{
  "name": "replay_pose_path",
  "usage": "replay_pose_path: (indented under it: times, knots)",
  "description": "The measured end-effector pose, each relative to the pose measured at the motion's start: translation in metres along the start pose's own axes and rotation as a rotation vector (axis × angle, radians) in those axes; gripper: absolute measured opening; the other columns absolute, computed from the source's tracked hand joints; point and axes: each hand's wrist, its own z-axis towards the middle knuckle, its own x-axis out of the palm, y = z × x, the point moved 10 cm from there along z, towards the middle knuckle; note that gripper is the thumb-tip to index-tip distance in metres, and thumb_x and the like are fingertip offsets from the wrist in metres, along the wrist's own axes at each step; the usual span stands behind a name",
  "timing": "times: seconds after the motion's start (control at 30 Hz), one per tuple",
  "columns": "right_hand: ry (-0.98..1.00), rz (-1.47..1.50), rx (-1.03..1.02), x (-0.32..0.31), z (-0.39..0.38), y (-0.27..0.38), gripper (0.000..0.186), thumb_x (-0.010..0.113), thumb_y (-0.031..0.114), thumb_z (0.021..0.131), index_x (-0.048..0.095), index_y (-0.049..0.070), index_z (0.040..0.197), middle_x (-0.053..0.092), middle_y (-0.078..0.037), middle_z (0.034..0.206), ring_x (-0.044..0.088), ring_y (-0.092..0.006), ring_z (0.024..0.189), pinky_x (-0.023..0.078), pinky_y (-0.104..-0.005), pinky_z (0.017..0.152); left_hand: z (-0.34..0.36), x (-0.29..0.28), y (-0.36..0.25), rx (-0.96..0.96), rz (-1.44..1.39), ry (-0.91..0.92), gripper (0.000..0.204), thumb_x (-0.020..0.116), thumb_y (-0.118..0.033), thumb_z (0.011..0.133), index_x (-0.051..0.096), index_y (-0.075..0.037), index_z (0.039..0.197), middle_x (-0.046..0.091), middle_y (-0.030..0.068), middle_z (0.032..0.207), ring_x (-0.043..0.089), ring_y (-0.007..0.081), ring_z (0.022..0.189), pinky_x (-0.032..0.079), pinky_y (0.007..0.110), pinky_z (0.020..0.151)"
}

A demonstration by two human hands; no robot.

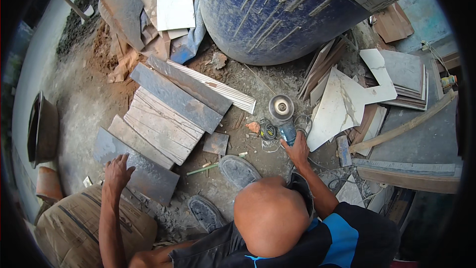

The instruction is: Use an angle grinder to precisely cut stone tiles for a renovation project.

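My right hand [298, 150] is wrapped round the blue body of an angle grinder [286, 132], low over the ground. Its round metal disc points away from me. Right beside the grinder lies a round black and yellow tape measure [268, 131]. On the left, my left hand [118, 172] has its fingers stretched out at the edge of a dark grey tile [148, 171]; whether it presses on the tile I cannot tell. Beyond that tile, pale scored tile pieces [161, 126] and a long grey tile strip [173, 97] overlap in a pile.
A large blue drum [267, 25] stands ahead. Cut white marbled tile [337, 101] leans at the right, near a wooden stick [401, 124]. Loose cable curls beside the grinder. A brown paper sack [94, 223] and a dark tub [44, 129] stand at the left.
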Motion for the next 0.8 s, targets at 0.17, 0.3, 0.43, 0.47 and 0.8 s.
replay_pose_path:
  times: [0.17, 0.3, 0.43, 0.47, 0.8]
  knots:
    - [-0.088, -0.019, -0.068, -0.012, -0.006, 0.012, 0.060, 0.066, 0.042, 0.077, 0.045, -0.002, 0.111, 0.052, -0.020, 0.103, 0.053, -0.0366, 0.097, 0.044, -0.0462, 0.080, -0.004, -0.010, 0.005, -0.039, 0.017, -0.019, 0.049, 0.069, -0.025, 0.077, 0.053, -0.006, 0.119, 0.059, 0.0132, 0.112, 0.057, 0.0309, 0.102, 0.043, 0.043, 0.086]
    - [-0.224, -0.063, -0.209, -0.053, -0.019, 0.046, 0.048, 0.065, 0.035, 0.080, 0.048, -0.002, 0.106, 0.051, -0.018, 0.101, 0.053, -0.0348, 0.094, 0.043, -0.0446, 0.078, -0.002, -0.034, 0.013, -0.102, -0.075, -0.070, 0.049, 0.067, -0.026, 0.079, 0.053, -0.002, 0.119, 0.059, 0.0185, 0.113, 0.058, 0.0341, 0.103, 0.047, 0.041, 0.086]
    - [0.018, 0.268, -0.507, -0.031, -0.032, 0.148, 0.038, 0.065, 0.024, 0.080, 0.049, -0.001, 0.103, 0.051, -0.018, 0.103, 0.052, -0.0339, 0.097, 0.042, -0.0422, 0.081, -0.024, -0.043, 0.055, -0.260, -0.365, -0.140, 0.049, 0.066, -0.029, 0.081, 0.053, 0.001, 0.117, 0.062, 0.0202, 0.107, 0.064, 0.0305, 0.092, 0.050, 0.037, 0.079]
    - [0.235, 0.435, -0.548, -0.011, -0.035, 0.183, 0.040, 0.067, 0.023, 0.079, 0.049, -0.002, 0.105, 0.050, -0.018, 0.104, 0.052, -0.0342, 0.098, 0.042, -0.0415, 0.083, -0.032, -0.041, 0.065, -0.294, -0.358, -0.148, 0.049, 0.066, -0.029, 0.081, 0.053, 0.001, 0.117, 0.062, 0.0202, 0.107, 0.064, 0.0305, 0.092, 0.050, 0.037, 0.079]
    - [0.257, 0.082, -0.553, 0.054, 0.040, 0.328, 0.065, 0.066, 0.046, 0.077, 0.047, -0.003, 0.114, 0.050, -0.021, 0.107, 0.052, -0.0373, 0.101, 0.044, -0.0457, 0.079, -0.150, 0.168, 0.067, -0.935, -0.882, -0.594, 0.061, 0.055, -0.049, 0.087, 0.052, 0.007, 0.109, 0.062, 0.0158, 0.098, 0.064, 0.0237, 0.081, 0.049, 0.033, 0.070]
